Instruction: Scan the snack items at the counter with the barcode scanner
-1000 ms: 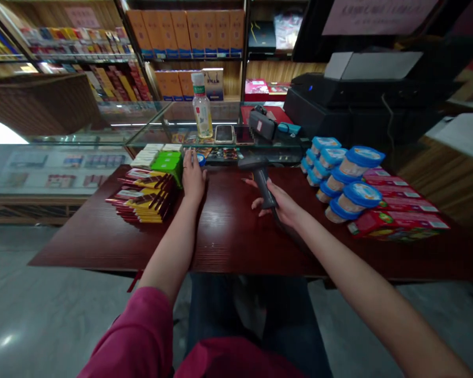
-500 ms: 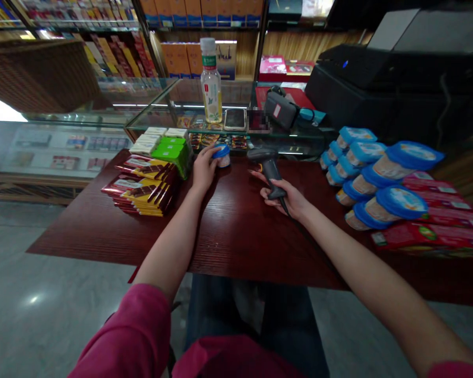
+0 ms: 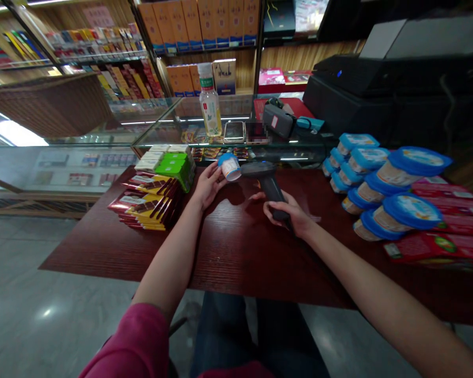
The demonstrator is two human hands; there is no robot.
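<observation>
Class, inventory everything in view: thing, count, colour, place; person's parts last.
Wooden table: one, dark red, centre
Pistol-shaped scanner: one, black, over table
Small lidded tub: one, blue and white, beside scanner
Glossy packets: many, red and yellow, table left
Boxy packs: several, green and white, behind packets
Stacked tubs: many, blue, table right
Cardboard cartons: several, red, far right
Plastic bottle: one, clear, glass counter
Woven basket: one, brown, upper left
Upright boxes: many, orange, back shelves
Bulky machine: one, black, right rear
Smaller goods: many, mixed, counter and shelves
Trousered legs: two, dark blue, below table
Left grip: one, bare, holding tub
Right grip: one, bare, holding scanner
</observation>
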